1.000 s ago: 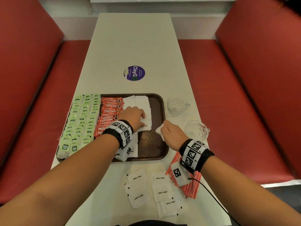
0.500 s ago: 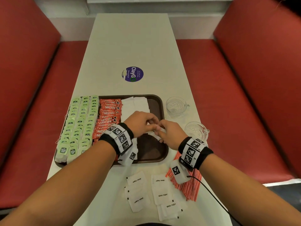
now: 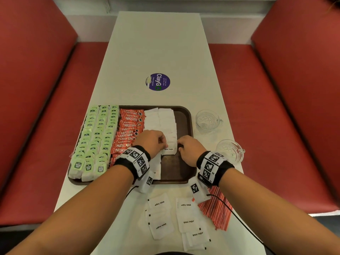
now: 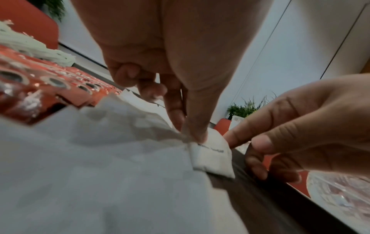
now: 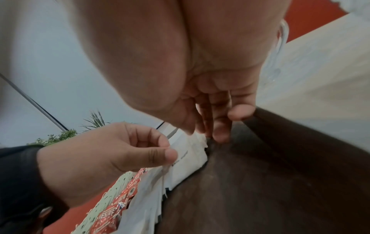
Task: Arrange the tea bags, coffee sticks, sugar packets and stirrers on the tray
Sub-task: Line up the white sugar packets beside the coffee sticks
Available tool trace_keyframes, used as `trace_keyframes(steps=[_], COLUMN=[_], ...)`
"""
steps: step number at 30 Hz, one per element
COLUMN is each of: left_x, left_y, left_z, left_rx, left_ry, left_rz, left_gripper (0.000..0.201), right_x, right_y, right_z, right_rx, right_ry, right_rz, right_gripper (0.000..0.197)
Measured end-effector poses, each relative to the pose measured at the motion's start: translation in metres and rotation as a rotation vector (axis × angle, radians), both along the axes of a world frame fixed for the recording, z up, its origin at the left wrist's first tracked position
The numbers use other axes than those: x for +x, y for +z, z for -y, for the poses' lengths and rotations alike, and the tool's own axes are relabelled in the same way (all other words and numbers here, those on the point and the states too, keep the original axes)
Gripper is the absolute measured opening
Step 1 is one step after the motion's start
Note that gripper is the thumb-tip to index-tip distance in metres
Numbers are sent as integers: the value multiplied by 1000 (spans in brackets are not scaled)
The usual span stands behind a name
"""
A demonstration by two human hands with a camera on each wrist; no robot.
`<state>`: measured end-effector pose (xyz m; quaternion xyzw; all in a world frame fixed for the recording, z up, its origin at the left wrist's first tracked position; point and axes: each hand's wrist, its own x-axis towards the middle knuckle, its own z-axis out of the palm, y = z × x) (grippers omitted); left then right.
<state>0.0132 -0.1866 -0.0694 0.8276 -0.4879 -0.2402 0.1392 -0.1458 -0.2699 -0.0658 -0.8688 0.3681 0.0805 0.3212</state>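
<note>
A brown tray (image 3: 174, 170) holds rows of green tea bags (image 3: 97, 135), red coffee sticks (image 3: 128, 131) and white sugar packets (image 3: 161, 120). One sugar packet (image 3: 170, 150) (image 4: 212, 158) (image 5: 190, 156) lies at the near end of the right sugar row. My left hand (image 3: 164, 145) (image 4: 190, 136) pinches its left edge between thumb and forefinger. My right hand (image 3: 179, 146) (image 5: 212, 136) points its fingers down at the packet's right edge and touches it. Loose sugar packets (image 3: 188, 218) and striped stirrers (image 3: 219, 212) lie on the table in front of the tray.
Two glass cups (image 3: 207, 121) (image 3: 230, 150) stand right of the tray, close to my right wrist. A round purple sticker (image 3: 157, 81) marks the white table (image 3: 156, 43) beyond the tray. Red bench seats (image 3: 46, 126) run along both sides.
My right hand moved left from the tray's right rim with a sugar packet and met the left hand. The packet now lies at the near end of the sugar row.
</note>
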Motion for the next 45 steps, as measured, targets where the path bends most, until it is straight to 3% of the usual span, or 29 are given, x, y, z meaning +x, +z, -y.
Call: trace_keyframes(steps=[5, 10, 17, 21, 25, 31, 38, 42, 45], left_x=[0, -3, -7, -13, -27, -52, -68, -71, -73], left_y=[-2, -3, 6, 24, 41, 33, 13, 6, 9], left_z=[0, -2, -1, -16, -47, -95, -124, -123, -120], left_rx=[-56, 120, 150, 71, 28, 148, 268, 286, 322], left_ry=[-77, -213, -259, -277, -367, -552, -527, -478, -489], left_rz=[128, 200, 261, 227, 162, 151, 277, 229, 181], left_gripper=[22, 21, 22, 30, 21, 20, 32, 43, 43], right_x=[4, 4, 0, -11, -28, -55, -71, -69, -66], right_y=[-7, -9, -3, 14, 31, 38, 22, 14, 11], right_z=[0, -1, -4, -14, -33, -61, -94, -104, -106], right_rx=[-7, -24, -22, -56, -45, -47, -204, -250, -247], right_ry=[-1, 19, 48, 49, 98, 219, 340, 398, 404], right_rz=[-22, -26, -52, -35, -31, -119, -352, -482, -482], right_gripper=[21, 23, 24, 33, 29, 19, 37, 27, 23])
